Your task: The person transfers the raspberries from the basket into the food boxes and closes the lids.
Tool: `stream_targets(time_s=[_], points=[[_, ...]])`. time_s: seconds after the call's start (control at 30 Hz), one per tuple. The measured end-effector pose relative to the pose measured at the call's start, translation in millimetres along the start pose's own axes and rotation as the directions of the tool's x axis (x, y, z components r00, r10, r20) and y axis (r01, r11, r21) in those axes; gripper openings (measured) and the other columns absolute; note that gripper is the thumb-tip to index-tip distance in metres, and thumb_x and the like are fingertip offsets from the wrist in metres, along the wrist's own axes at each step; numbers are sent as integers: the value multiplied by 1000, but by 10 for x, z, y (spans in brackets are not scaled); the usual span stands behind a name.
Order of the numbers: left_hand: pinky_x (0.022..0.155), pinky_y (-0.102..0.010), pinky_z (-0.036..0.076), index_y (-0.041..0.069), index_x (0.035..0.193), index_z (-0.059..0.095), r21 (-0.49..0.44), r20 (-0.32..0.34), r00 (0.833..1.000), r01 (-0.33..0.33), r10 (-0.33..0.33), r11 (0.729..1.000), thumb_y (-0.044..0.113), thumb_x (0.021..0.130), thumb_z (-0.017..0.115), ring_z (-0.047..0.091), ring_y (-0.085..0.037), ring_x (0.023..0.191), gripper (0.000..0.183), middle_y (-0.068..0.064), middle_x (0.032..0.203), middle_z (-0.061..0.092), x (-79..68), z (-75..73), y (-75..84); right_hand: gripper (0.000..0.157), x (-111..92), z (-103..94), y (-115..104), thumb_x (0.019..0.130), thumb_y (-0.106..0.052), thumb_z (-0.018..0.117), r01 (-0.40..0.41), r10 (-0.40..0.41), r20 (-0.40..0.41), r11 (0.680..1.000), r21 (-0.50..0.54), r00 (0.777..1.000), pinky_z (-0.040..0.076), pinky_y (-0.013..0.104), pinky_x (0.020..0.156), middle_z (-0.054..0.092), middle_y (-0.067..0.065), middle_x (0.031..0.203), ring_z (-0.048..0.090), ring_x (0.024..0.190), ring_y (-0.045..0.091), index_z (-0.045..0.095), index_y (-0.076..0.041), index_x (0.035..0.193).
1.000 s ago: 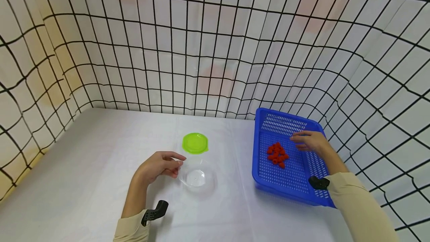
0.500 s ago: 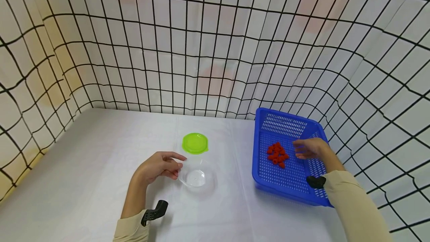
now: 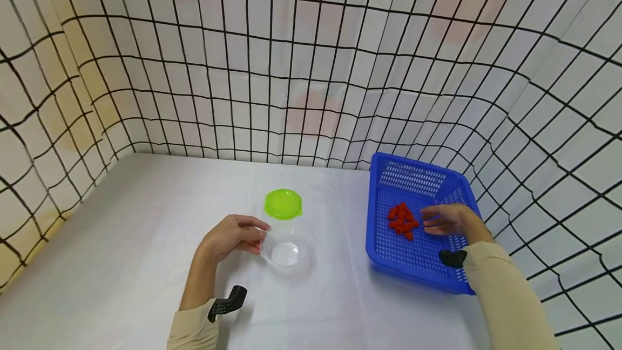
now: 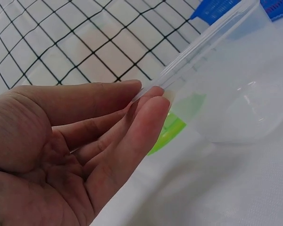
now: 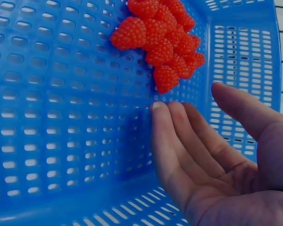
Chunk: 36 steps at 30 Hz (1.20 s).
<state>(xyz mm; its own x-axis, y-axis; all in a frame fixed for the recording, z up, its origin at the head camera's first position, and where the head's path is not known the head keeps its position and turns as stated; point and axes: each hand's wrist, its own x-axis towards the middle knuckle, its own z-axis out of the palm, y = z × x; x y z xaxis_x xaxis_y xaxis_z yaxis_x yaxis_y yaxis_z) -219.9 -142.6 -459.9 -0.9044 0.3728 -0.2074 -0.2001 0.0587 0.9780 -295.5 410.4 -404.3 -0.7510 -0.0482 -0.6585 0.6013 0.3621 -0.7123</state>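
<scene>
Nearest to us, at the lower edge, we see two beige sleeves (image 3: 193,329), each with a black device at the cuff. Just beyond, the left hand (image 3: 232,239) pinches the rim of a clear bowl (image 3: 284,254) between thumb and fingers, above the white cloth (image 3: 146,242). Over on our right, the right hand (image 3: 446,220) reaches inside the blue basket (image 3: 371,215), fingers extended and thumb spread, holding nothing; just beside its fingertips we find red raspberries (image 3: 401,222) clustered. Farther than the bowl lies a green lid (image 3: 283,204), and behind everything we face a black grid (image 3: 318,45).
</scene>
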Motion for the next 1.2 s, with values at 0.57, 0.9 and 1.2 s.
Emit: stream_targets(time_s=[0.57,0.9,1.2], points=[[69,-32,65,-19,122,61,-37,-59,998,-7,5,999,1,92,66,67,-13,71,37,-6,80,69,-10,10,31,55,132,30,88,107,-23,49,-67,61,63,992,103,996,59,33,96,66,14,103,71,92,20,35,11,148],[69,-32,65,-20,122,60,-53,-73,997,-5,1,999,1,91,67,68,-14,71,38,-6,80,70,-2,20,44,51,162,69,101,107,-21,50,-88,81,54,984,153,995,59,32,96,66,14,98,71,90,21,37,9,146],[70,-32,65,-20,122,60,-52,-71,997,1,-4,999,1,91,67,69,-14,71,38,-7,81,70,-12,11,41,34,185,78,103,105,-16,52,-76,70,50,988,135,996,60,33,94,70,12,95,72,89,21,55,7,130]])
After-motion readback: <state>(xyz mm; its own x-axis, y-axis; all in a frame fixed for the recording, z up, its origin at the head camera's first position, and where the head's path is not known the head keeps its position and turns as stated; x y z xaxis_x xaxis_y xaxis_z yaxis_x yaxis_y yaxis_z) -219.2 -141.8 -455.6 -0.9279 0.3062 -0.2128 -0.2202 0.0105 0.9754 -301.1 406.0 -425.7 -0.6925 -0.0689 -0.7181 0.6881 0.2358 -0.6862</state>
